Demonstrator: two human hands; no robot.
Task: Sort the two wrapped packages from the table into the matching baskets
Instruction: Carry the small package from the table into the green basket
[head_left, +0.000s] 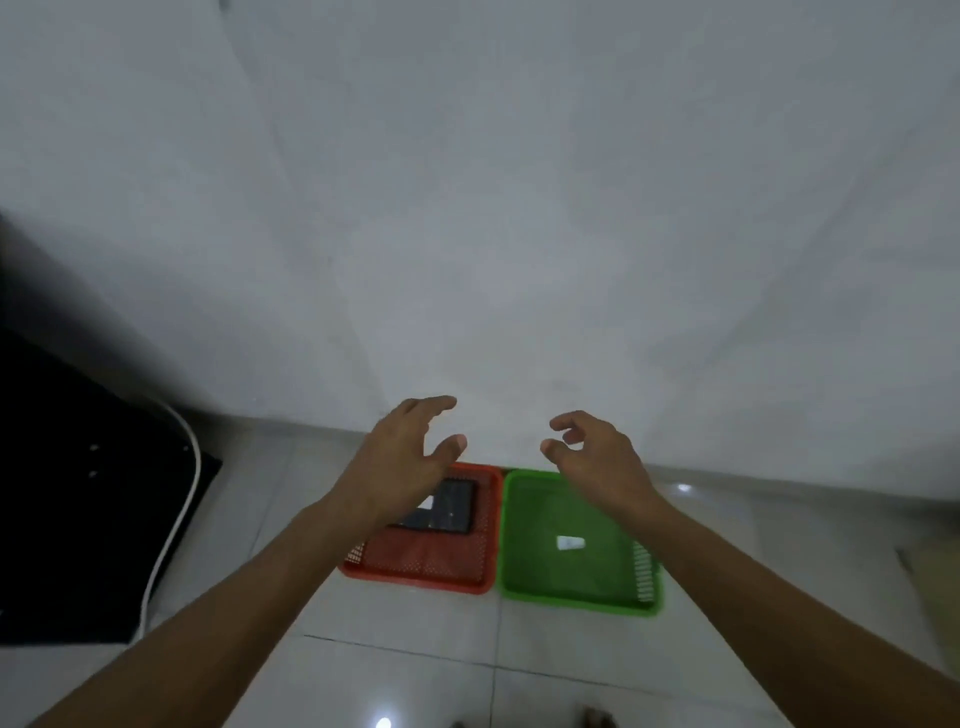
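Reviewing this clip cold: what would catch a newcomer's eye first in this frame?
Two bright baskets side by side on the pale tiled floor: the red basket on the left with a dark package in it, the green basket on the right holding a small white item. Above them, the left hand and right hand reach forward, fingers spread and empty.

Pale tiled floor (415, 670) bearing a red basket (415, 571) and a green basket (576, 597) side by side, near a black mat (78, 519).
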